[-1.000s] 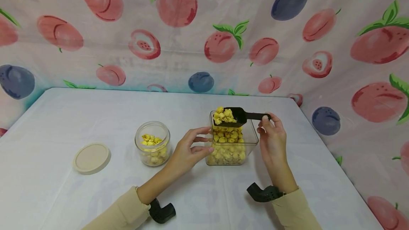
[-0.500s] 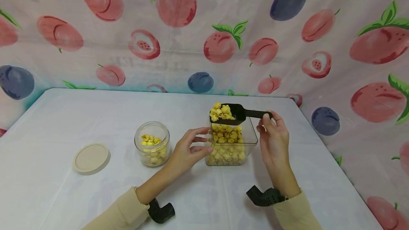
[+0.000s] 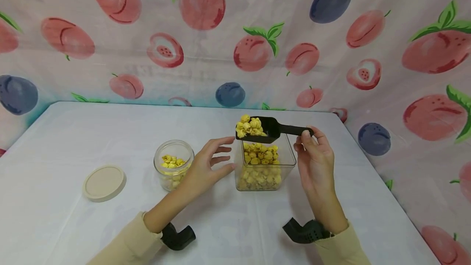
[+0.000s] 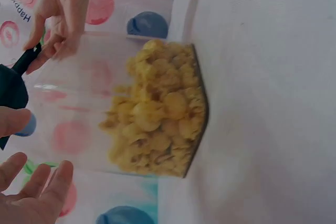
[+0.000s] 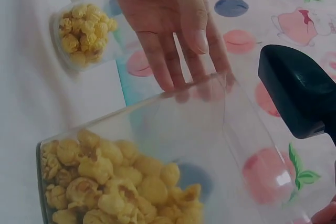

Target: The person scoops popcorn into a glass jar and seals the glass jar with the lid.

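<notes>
Head view shows our right hand pinching the loaded black scoop above the square container, left hand fingers spread, with the round jar at nine o'clock barely filled, most scooping left.

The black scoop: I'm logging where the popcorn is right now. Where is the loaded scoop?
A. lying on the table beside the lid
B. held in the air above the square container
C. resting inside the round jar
B: the right hand holds the black scoop heaped with popcorn above the square container.
</notes>
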Demonstrator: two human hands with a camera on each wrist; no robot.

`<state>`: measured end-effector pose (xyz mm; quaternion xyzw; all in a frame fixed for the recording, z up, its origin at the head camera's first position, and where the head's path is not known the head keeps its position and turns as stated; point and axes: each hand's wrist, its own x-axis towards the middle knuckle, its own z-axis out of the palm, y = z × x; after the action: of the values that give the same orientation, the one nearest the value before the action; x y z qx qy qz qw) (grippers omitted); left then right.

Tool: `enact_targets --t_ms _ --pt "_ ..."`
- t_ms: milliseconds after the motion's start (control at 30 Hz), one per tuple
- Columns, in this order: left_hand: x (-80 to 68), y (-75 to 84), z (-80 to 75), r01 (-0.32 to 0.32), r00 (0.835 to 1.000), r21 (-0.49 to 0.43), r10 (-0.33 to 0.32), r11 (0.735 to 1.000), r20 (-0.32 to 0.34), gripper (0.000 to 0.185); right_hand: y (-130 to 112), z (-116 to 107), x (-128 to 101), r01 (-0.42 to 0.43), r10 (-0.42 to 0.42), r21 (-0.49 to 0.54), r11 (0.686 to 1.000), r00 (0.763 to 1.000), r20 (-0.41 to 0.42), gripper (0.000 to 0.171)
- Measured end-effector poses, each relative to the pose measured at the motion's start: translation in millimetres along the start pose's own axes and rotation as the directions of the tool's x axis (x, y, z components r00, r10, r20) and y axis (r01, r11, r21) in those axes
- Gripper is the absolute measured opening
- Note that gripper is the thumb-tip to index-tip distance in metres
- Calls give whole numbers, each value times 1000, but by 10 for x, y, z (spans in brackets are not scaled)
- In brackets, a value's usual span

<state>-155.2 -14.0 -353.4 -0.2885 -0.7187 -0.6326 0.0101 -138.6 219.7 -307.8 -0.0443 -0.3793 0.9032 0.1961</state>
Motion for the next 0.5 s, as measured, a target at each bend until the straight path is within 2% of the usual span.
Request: enact_targets --t_ms 267,500 --pt "34 184 -224 15 999 125 -19 992 29 59 -15 53 -78 -21 21 -4 1000 999 27 17" --pt "41 316 -432 22 999 186 -30 982 40 65 0 60 -119 -19 18 12 1000 995 102 16"
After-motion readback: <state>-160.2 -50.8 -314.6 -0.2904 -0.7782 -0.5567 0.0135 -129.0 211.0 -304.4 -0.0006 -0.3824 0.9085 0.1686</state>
